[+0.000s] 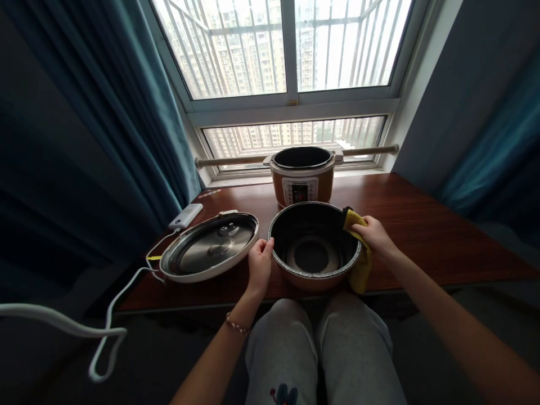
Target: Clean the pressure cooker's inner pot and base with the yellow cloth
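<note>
A dark inner pot (314, 225) stands at the near edge of a brown wooden table (422, 225). My left hand (259, 264) grips the pot's left rim, fingers curled over it. On the right rim my right hand (373, 235) presses a yellow cloth (358, 270), which hangs down the pot's outer wall. Behind the pot sits the brown electric cooker body (301, 177), open-topped, with a control panel facing me. The cooker's lid (208, 247) lies upside down to the left of the pot.
A white power bank (186, 216) lies at the table's left back, and a white cable (105, 315) trails off the left edge. Blue curtains hang on both sides of the window. My knees (320, 337) are right under the table's front edge.
</note>
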`<state>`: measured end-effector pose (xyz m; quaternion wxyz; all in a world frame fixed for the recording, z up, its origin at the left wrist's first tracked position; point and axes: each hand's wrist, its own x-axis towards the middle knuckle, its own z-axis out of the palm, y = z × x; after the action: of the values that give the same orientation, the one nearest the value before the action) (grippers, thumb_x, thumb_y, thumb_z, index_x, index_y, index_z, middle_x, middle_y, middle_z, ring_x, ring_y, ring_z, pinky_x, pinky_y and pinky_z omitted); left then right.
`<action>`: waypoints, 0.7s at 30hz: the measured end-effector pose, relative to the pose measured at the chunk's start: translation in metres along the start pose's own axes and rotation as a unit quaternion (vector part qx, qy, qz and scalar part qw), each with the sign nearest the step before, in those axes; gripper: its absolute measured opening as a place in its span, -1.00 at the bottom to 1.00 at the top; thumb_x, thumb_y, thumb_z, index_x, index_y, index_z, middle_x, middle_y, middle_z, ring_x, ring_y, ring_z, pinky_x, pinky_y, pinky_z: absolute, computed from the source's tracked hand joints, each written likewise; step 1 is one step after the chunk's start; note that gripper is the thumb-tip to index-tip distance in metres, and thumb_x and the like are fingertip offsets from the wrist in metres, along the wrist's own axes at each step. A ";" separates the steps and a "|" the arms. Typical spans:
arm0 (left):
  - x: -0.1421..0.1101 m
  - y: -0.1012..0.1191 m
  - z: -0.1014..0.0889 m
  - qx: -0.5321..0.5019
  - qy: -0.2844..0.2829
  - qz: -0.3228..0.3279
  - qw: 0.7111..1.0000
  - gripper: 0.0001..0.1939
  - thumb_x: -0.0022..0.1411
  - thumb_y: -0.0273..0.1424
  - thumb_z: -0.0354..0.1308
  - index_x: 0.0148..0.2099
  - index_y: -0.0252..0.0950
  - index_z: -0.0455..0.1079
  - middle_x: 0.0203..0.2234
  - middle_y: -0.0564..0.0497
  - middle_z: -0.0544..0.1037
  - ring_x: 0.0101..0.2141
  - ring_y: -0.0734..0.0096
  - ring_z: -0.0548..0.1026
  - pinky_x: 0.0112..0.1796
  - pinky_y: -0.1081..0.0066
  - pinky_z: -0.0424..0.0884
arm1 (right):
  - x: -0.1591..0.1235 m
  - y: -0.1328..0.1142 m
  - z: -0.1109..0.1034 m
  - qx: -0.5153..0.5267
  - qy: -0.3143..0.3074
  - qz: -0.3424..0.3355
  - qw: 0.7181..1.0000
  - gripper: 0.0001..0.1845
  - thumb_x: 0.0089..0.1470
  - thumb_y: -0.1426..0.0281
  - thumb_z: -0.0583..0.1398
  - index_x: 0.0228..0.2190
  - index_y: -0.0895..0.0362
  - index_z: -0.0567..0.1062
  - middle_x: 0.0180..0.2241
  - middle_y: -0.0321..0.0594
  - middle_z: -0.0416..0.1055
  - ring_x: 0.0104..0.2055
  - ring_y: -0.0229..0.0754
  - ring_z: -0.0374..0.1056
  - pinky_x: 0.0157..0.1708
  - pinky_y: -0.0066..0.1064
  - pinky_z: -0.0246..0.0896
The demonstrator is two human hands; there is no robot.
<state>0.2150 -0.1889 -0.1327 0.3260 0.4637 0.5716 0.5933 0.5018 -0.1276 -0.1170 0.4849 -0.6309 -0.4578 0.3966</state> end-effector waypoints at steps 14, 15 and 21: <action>-0.040 0.025 -0.006 0.362 0.051 0.350 0.863 -0.85 0.23 -0.33 -0.02 -0.26 -0.30 0.28 -0.31 -0.14 0.42 -0.25 0.19 0.31 -0.16 0.22 0.21 | -0.050 -0.068 0.000 -0.191 -0.056 -0.222 0.954 -0.76 -0.05 0.19 0.25 -0.43 0.12 0.50 -0.49 -0.21 0.44 -0.44 -0.19 0.30 -0.43 -0.46 0.11; -0.047 0.026 -0.002 0.355 0.019 0.375 0.856 -0.84 0.23 -0.35 -0.02 -0.20 -0.31 0.29 -0.26 -0.16 0.43 -0.20 0.18 0.32 -0.13 0.21 0.22 | -0.052 -0.065 0.008 -0.223 -0.086 -0.221 0.945 -0.79 -0.07 0.23 0.28 -0.46 0.12 0.50 -0.49 -0.20 0.44 -0.43 -0.18 0.31 -0.40 -0.44 0.12; -0.072 0.015 0.016 0.348 -0.113 0.458 0.810 -0.69 0.20 -0.35 0.03 -0.01 -0.35 0.28 -0.11 -0.18 0.46 0.04 0.09 0.30 0.09 0.10 0.11 | -0.102 -0.058 0.022 -0.314 -0.129 -0.323 0.883 -0.79 0.07 0.41 0.14 -0.23 0.13 0.49 -0.21 -0.07 0.41 -0.15 -0.06 0.32 -0.12 -0.31 0.18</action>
<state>0.2571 -0.2509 -0.1323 -0.1043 0.8181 0.4205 0.3782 0.4429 -0.2142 -0.0595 0.2993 -0.5106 -0.7953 0.1310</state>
